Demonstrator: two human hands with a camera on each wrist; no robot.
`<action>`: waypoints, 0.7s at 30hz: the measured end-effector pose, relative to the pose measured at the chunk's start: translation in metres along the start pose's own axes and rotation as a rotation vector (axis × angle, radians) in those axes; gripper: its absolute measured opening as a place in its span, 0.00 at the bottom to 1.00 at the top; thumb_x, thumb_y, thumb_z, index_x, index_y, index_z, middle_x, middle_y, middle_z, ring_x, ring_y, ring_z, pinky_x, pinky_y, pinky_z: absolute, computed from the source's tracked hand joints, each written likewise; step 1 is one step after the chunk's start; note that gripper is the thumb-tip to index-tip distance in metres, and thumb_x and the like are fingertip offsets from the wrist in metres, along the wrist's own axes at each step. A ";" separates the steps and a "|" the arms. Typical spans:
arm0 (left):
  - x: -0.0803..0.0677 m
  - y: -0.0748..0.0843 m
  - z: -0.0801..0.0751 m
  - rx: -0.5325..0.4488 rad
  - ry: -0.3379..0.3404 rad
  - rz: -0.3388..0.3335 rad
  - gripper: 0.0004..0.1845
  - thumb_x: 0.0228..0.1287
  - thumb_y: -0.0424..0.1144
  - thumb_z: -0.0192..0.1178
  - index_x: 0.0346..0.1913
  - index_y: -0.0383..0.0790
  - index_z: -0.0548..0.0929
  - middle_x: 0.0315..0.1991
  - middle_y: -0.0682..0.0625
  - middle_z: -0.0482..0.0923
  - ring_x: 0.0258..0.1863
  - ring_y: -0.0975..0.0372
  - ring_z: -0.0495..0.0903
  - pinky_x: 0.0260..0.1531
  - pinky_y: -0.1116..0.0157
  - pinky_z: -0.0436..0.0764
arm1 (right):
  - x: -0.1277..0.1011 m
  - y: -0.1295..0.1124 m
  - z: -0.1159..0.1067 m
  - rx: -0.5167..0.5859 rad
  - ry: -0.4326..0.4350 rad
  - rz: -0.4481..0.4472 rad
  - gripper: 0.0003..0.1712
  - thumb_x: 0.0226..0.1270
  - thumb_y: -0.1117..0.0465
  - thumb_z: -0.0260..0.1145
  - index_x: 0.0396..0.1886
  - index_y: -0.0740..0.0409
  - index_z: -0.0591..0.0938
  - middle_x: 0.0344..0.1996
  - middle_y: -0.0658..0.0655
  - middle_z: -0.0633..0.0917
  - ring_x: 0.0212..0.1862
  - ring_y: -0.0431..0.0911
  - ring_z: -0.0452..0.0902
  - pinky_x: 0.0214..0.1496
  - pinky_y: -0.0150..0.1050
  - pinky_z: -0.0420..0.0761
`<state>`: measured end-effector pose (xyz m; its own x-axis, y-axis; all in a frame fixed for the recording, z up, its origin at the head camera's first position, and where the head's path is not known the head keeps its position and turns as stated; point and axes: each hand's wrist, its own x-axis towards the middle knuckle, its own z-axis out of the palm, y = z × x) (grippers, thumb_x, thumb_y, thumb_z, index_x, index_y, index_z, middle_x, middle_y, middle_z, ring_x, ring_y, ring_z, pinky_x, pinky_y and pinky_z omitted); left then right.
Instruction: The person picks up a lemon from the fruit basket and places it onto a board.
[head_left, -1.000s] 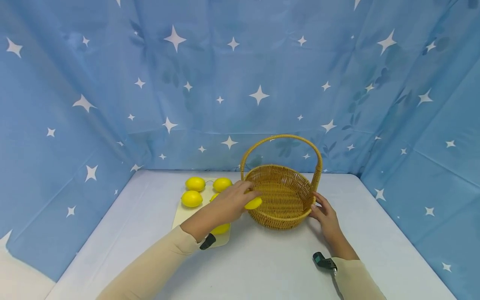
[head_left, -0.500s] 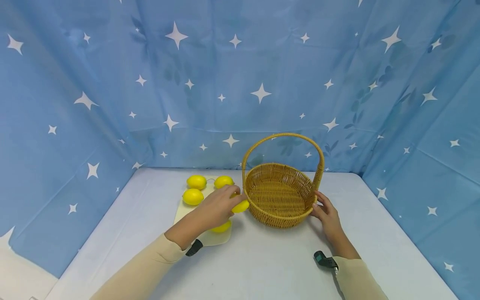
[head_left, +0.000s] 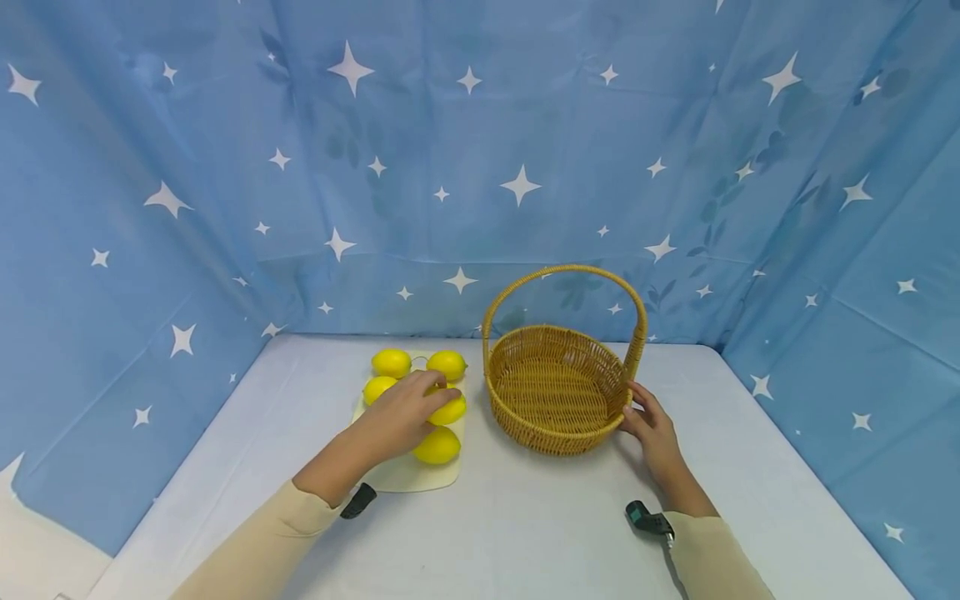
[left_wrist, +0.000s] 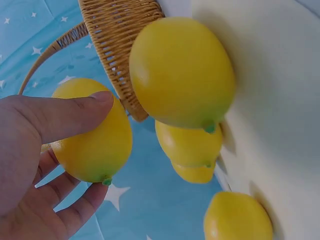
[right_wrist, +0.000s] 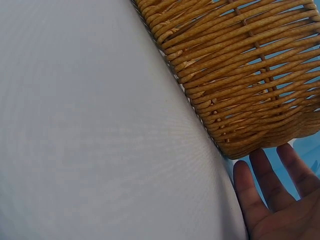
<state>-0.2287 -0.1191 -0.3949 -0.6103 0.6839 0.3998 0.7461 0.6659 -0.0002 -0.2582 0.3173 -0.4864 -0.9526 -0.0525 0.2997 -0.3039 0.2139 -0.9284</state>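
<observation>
In the head view, my left hand grips a yellow lemon over the cream board. The left wrist view has the thumb lying across this lemon, its green tip showing, with fingers curled behind it. Close by is a large lemon, and the board carries several more, including one at the far left corner and one nearest me. My right hand touches the right side of the woven basket. Its straight fingertips meet the wicker wall.
The basket's tall arched handle stands upright. A white-covered table bears everything. Blue star-patterned curtains enclose the back and sides. Dark wrist devices sit on both forearms.
My left hand has moved left from the basket's rim to above the board, carrying the lemon along. The right hand has stayed at the basket's side.
</observation>
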 end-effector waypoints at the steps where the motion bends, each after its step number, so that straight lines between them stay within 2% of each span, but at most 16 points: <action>1: -0.002 -0.001 0.000 0.002 0.003 0.002 0.31 0.49 0.28 0.74 0.59 0.46 0.80 0.53 0.48 0.72 0.50 0.56 0.73 0.51 0.62 0.75 | 0.000 0.001 0.000 0.001 -0.001 0.000 0.32 0.77 0.62 0.53 0.76 0.61 0.56 0.70 0.71 0.59 0.58 0.48 0.73 0.49 0.38 0.81; 6: -0.014 -0.007 0.000 0.016 0.016 0.013 0.32 0.46 0.28 0.76 0.58 0.45 0.80 0.52 0.46 0.72 0.48 0.55 0.74 0.49 0.61 0.78 | 0.002 0.007 0.000 -0.009 0.010 0.000 0.32 0.78 0.59 0.53 0.77 0.56 0.56 0.70 0.68 0.60 0.56 0.40 0.73 0.48 0.35 0.81; 10: -0.024 -0.010 -0.002 0.032 0.028 0.005 0.31 0.45 0.29 0.76 0.57 0.45 0.81 0.51 0.45 0.72 0.47 0.54 0.75 0.47 0.60 0.79 | 0.000 0.007 0.002 -0.013 0.015 -0.002 0.32 0.77 0.57 0.54 0.77 0.53 0.57 0.70 0.66 0.61 0.56 0.40 0.73 0.48 0.34 0.81; 16: -0.036 -0.013 -0.005 0.022 -0.012 -0.049 0.32 0.46 0.30 0.77 0.58 0.46 0.81 0.52 0.46 0.71 0.46 0.56 0.74 0.43 0.61 0.80 | 0.000 0.008 0.001 -0.019 0.014 -0.006 0.32 0.77 0.56 0.54 0.76 0.53 0.58 0.70 0.66 0.61 0.55 0.38 0.73 0.48 0.32 0.80; 21: -0.045 -0.015 -0.007 0.024 -0.019 -0.065 0.32 0.46 0.29 0.76 0.59 0.45 0.81 0.51 0.46 0.71 0.43 0.56 0.75 0.39 0.61 0.80 | 0.001 0.010 0.000 -0.032 0.014 -0.007 0.32 0.78 0.55 0.53 0.77 0.54 0.57 0.69 0.68 0.61 0.55 0.37 0.73 0.48 0.30 0.80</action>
<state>-0.2109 -0.1622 -0.4062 -0.6623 0.6445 0.3821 0.6982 0.7158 0.0028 -0.2624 0.3194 -0.4948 -0.9501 -0.0408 0.3093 -0.3097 0.2444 -0.9189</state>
